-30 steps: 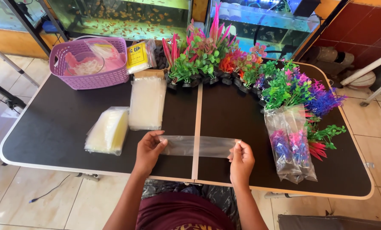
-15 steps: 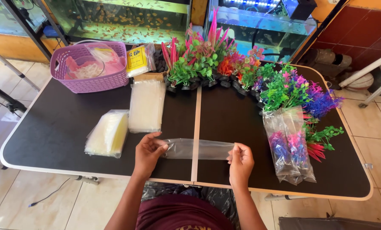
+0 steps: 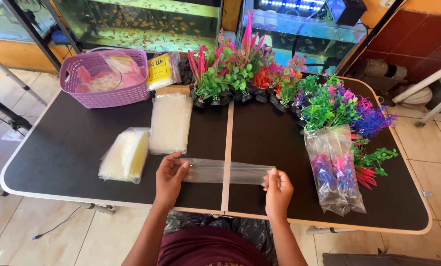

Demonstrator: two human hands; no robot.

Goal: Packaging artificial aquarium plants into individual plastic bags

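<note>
An empty clear plastic bag [image 3: 225, 172] lies stretched sideways across the middle seam of the black table [image 3: 67, 148]. My left hand [image 3: 170, 176] pinches its left end and my right hand [image 3: 278, 191] pinches its right end. Just beyond my left hand lie two stacks of clear bags, one tall and flat [image 3: 170, 122], the other yellowish [image 3: 125, 155]. To the right of my right hand, bagged artificial plants [image 3: 334, 170] lie with pink and blue stems inside.
Loose plastic aquarium plants [image 3: 260, 76] in green, pink, orange and purple crowd the table's far side and right. A purple basket [image 3: 104, 79] with bags stands far left, a yellow packet [image 3: 161, 70] beside it. Fish tanks [image 3: 141, 19] line the wall behind.
Both hands keep hold of the clear bag's ends; the bag stays stretched on the table. Only the camera has shifted slightly.
</note>
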